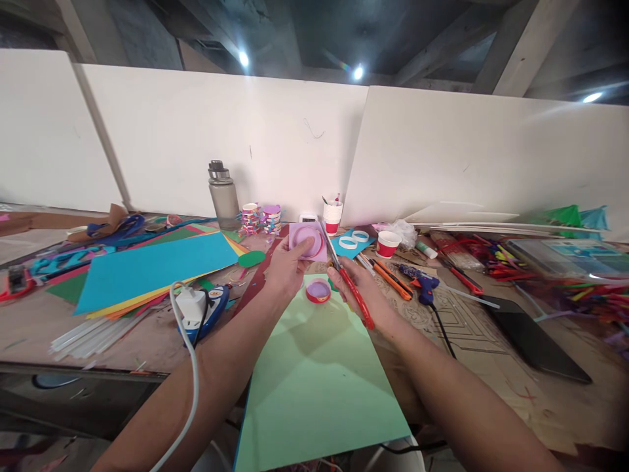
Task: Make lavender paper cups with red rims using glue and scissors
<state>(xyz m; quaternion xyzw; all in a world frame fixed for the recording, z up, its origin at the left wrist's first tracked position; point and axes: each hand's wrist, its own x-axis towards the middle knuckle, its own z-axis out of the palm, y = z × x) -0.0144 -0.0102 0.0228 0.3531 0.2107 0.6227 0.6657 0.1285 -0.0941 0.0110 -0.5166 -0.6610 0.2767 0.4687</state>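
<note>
My left hand (285, 270) pinches a square of lilac paper (295, 231), with the thumb on a round lilac piece lying against it. Red-handled scissors (354, 295) are in my right hand (364, 283), their blades pointing up and away beside the paper's right edge. Whether the blades touch the paper I cannot tell. Below the hands, a short red-rimmed cup piece with a lilac inside (318, 291) sits on a pale green sheet (319, 373).
Coloured sheets (157, 265) and a blue power strip (211, 314) lie left. A bottle (223, 196) and paper cups (333, 216) stand at the back. On the right are a blue glue gun (425, 286), an orange cutter (393, 278) and a black phone-like slab (533, 337).
</note>
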